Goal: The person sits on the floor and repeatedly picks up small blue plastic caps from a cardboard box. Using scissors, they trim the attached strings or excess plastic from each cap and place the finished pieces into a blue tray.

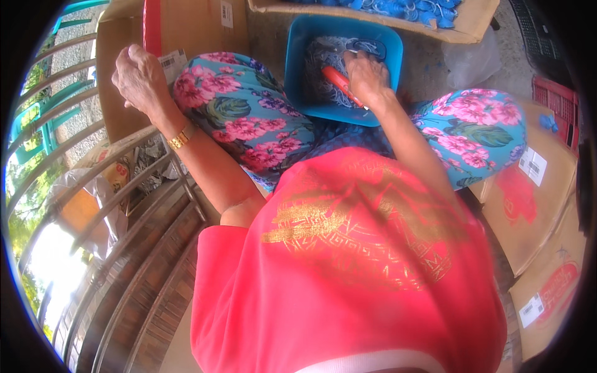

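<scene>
Head view: right hand (368,78), grip clamped on orange tool (341,84), in blue tub (297,68); left hand (138,78) grip unclear.

The left hand (140,78) is reaching up and out to the person's left, fingers curled closed, back of the hand showing, forearm stretching straight from a bent elbow. The right hand (367,78) is extending forward between the knees, fingers folding down in a closed grip, wrist straight.
</scene>
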{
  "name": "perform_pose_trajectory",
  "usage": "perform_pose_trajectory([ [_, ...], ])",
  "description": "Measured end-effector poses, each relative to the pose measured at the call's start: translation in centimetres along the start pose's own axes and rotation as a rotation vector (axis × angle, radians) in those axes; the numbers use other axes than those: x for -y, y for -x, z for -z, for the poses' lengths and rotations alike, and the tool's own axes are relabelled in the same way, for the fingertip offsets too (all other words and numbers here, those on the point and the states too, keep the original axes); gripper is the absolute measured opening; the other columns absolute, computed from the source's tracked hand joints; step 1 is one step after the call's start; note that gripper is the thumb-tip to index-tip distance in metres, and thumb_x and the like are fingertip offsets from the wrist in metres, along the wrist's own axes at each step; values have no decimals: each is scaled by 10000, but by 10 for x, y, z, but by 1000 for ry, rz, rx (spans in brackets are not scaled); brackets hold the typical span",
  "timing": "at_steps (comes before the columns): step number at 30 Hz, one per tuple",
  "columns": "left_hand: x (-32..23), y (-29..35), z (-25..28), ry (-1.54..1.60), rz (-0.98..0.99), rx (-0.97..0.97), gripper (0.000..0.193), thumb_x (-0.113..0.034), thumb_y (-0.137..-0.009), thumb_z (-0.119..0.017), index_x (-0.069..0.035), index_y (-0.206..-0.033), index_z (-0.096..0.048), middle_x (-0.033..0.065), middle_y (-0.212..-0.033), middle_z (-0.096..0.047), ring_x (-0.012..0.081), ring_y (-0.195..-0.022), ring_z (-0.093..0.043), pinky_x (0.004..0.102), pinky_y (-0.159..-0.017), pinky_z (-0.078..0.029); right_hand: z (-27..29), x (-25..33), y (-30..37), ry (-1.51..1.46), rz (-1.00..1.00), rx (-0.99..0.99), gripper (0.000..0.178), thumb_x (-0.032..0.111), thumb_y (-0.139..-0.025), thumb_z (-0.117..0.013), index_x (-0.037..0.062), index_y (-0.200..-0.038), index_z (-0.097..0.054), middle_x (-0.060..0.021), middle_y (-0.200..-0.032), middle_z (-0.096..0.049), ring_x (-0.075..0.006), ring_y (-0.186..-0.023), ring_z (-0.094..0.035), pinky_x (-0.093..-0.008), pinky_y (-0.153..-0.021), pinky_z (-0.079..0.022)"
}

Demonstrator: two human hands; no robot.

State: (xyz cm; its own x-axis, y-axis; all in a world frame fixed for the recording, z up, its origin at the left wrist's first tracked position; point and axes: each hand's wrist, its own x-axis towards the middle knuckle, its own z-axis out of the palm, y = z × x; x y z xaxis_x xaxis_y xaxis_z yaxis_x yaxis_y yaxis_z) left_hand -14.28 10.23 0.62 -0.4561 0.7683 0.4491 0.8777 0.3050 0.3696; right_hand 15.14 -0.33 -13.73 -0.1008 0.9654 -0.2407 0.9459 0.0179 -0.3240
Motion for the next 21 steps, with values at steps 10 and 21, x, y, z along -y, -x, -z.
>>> perform_pose_trajectory([
  [10, -12, 11, -3, 46, -157, -101, 330, -289, -848, -549, -112, -1097, -672, 131, -1047, -655, 293, -1143, -537, 797, -950, -122, -5, -2, 2, 82, -15, -28, 209, 130, -814, -578, -19, -952, -628, -233, -963, -636, -381, -925, -631, -457, -810, -498],
  [21, -162, 72, -111, 303, -751, 457, 149, -129, -852, -568, -53, -965, -627, 172, -926, -617, 340, -872, -618, 425, -789, -515, -3, 6, 1, 184, 68, -279, 196, 95, -784, -570, 18, -953, -630, -152, -987, -567, -296, -981, -528, -406, -817, -430],
])
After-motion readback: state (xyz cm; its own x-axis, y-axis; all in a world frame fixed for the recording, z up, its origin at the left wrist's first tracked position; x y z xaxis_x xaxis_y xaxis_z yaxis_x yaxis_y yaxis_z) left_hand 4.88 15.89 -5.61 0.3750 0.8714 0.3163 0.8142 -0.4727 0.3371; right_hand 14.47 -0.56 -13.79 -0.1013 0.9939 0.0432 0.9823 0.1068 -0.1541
